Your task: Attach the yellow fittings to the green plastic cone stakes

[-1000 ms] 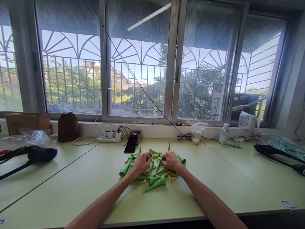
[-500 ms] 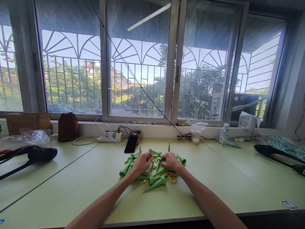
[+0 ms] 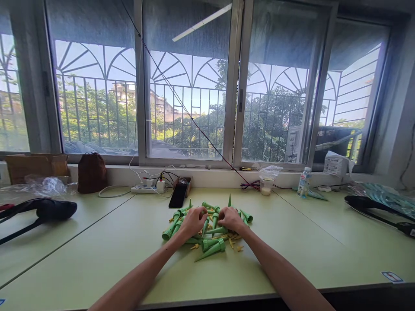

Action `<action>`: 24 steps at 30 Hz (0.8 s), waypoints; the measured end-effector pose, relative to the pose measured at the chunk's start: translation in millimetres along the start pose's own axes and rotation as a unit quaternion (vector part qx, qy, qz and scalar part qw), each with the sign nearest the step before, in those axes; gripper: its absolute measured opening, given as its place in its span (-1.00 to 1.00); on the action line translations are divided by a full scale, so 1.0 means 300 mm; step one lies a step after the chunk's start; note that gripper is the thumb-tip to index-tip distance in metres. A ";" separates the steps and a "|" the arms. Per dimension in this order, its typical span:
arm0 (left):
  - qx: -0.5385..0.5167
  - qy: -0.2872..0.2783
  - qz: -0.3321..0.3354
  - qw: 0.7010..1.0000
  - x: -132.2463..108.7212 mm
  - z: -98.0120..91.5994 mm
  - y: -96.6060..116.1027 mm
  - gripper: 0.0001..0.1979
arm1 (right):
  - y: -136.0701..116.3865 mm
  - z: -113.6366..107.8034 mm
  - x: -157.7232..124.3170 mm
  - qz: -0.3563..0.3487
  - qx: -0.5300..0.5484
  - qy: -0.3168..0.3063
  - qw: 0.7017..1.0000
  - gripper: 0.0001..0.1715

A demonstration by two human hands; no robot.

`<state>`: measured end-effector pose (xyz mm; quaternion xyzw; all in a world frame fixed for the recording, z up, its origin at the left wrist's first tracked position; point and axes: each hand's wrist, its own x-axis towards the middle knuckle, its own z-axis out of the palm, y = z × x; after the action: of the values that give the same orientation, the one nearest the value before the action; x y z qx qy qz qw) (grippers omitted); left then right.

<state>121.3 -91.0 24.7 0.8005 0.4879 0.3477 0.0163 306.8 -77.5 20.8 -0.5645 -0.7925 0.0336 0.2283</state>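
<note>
A heap of green plastic cone spikes (image 3: 212, 246) and small yellow pieces (image 3: 235, 246) lies in the middle of a pale green table (image 3: 97, 255). My left hand (image 3: 193, 221) rests on the left side of the heap, fingers curled down into the cones. On the right side sits my right hand (image 3: 231, 218), its fingers also curled among the cones. What either hand grips is hidden by the knuckles.
A black phone (image 3: 178, 195) leans by a power strip (image 3: 147, 188) behind the heap. A brown pouch (image 3: 92, 172), cardboard box (image 3: 35, 166) and black bag (image 3: 45, 209) stand left. A plastic cup (image 3: 266, 185), bottle (image 3: 304, 182) and another black bag (image 3: 376, 205) are right.
Both hands have stayed on the heap with small finger shifts. A few yellow pieces at the right of the heap lie slightly more scattered.
</note>
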 end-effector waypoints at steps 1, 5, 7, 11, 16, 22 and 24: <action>0.000 0.001 0.003 1.000 0.000 0.001 0.000 -0.78 | 0.000 0.002 0.001 0.001 0.000 0.002 1.000 -0.84; -0.001 -0.002 0.009 1.000 -0.001 0.002 0.000 -0.79 | 0.005 0.014 0.008 0.002 -0.006 0.007 1.000 -0.80; -0.005 -0.003 0.011 1.000 -0.001 0.002 0.000 -0.79 | 0.009 0.021 0.011 -0.001 -0.009 0.009 1.000 -0.79; -0.014 0.003 0.021 1.000 -0.002 0.003 0.000 -0.80 | 0.015 0.031 0.017 -0.005 -0.012 0.008 1.000 -0.80; -0.022 0.003 0.027 0.999 -0.004 0.003 0.000 -0.80 | 0.014 0.035 0.019 -0.011 -0.017 0.008 1.000 -0.81; -0.018 0.004 0.034 0.999 -0.006 0.004 0.001 -0.78 | 0.013 0.032 0.019 -0.025 -0.017 -0.001 1.000 -0.85; -0.017 0.008 0.033 0.999 -0.006 0.006 0.001 -0.78 | 0.014 0.031 0.017 -0.034 -0.007 0.007 0.999 -0.87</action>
<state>122.0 -92.1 22.5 0.8131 0.4554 0.3624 0.0148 305.4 -69.4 12.9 -0.5392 -0.8097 0.0162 0.2309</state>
